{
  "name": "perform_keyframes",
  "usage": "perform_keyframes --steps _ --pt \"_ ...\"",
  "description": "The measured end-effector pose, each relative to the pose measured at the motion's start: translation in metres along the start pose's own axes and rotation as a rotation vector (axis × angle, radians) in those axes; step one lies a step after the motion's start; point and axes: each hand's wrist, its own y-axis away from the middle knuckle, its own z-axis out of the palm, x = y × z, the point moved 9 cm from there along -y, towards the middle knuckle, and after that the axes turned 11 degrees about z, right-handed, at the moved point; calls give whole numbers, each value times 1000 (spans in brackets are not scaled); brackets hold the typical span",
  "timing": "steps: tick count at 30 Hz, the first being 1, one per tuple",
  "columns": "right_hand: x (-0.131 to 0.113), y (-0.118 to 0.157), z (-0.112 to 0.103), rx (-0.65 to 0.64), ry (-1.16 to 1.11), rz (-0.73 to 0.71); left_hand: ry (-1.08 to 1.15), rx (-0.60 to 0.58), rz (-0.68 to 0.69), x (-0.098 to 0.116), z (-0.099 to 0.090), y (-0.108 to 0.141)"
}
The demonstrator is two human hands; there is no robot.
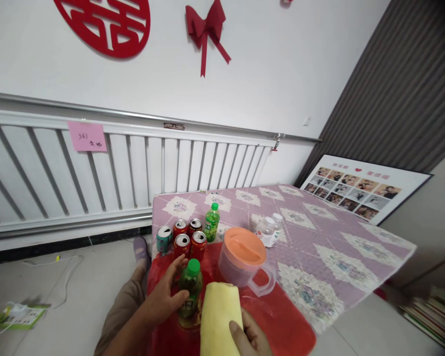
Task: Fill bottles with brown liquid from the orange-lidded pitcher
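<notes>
My left hand [163, 299] is wrapped around a dark green plastic bottle [191, 287] with a bright green cap, its thumb across the bottle's side. The bottle stands upright over a red plastic mat [278, 321]. In my right hand [250, 333] is a folded yellow cloth [220, 319], gripped at its right side with the thumb on top. The cloth is just to the right of the bottle. Behind it stands a clear pitcher [232, 267] with an orange lid, its handle turned right. Several opened drink cans [181, 242] stand beyond my left hand.
A light green bottle [211, 222] stands beside the cans, and two white-capped bottles [269, 231] are behind the pitcher. A purple patterned cloth [341, 252] covers the table. A white radiator [178, 163] runs along the wall. A photo board [363, 188] leans at the back right.
</notes>
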Motion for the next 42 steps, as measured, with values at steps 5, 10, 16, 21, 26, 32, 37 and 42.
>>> perform_keyframes --steps 5,10,16,21,26,32,37,42 --pt "14 -9 -3 78 -70 -8 21 -130 -66 -2 7 6" --pt "19 -12 3 140 -53 -93 -48 -14 -68 -2 8 11" --pt "21 -10 7 155 -80 -129 -171 137 -69 -3 8 18" --pt "19 -4 0 188 -189 -92 -215 107 -108 1 10 19" --pt "22 -8 7 119 -250 -54 -71 -10 -114 3 16 19" --pt "39 -23 2 161 -121 -97 -152 77 -84 -5 9 23" --pt "35 -22 -11 187 -149 -49 -300 151 -73 -6 4 25" --pt "29 -16 -10 129 -295 48 -140 -56 -85 1 13 23"
